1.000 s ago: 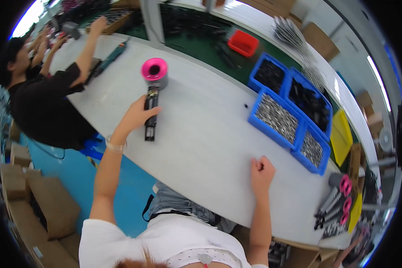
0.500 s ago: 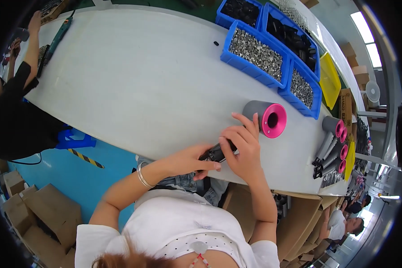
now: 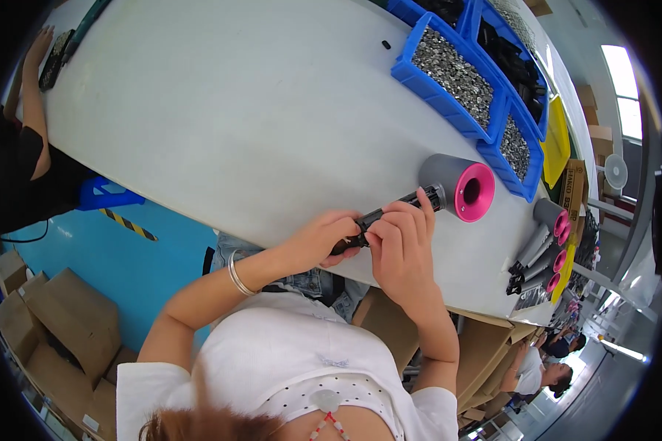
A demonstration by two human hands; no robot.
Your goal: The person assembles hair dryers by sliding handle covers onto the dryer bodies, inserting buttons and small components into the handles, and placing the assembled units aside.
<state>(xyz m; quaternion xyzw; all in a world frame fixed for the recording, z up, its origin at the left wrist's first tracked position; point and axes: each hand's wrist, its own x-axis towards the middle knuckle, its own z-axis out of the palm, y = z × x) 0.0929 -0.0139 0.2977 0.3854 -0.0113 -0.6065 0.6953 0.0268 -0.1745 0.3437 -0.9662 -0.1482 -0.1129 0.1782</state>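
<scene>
A hair dryer head, grey with a pink ring (image 3: 474, 192), lies on its side over the white table's near edge. Its bare black handle (image 3: 376, 218) runs from the head down to the left. Around the lower end of that handle are the closed fingers of my left hand (image 3: 324, 239). My right hand (image 3: 404, 246) grips the handle midway, its thumb and fingers pressed on the black frame and one fingertip near the head. Small details under my fingers are hidden.
Blue bins (image 3: 449, 73) at the far right hold small metal parts and black pieces. Several more hair dryers (image 3: 541, 253) lie to the right. A small black piece (image 3: 386, 45) sits near the bins. At the far left is another person's arm (image 3: 33, 103). Cardboard boxes (image 3: 73, 309) stand on the floor.
My view has shifted, so the bins sit higher and further right. My right hand has moved down, showing more of the black handle, and its fingers now bend around it.
</scene>
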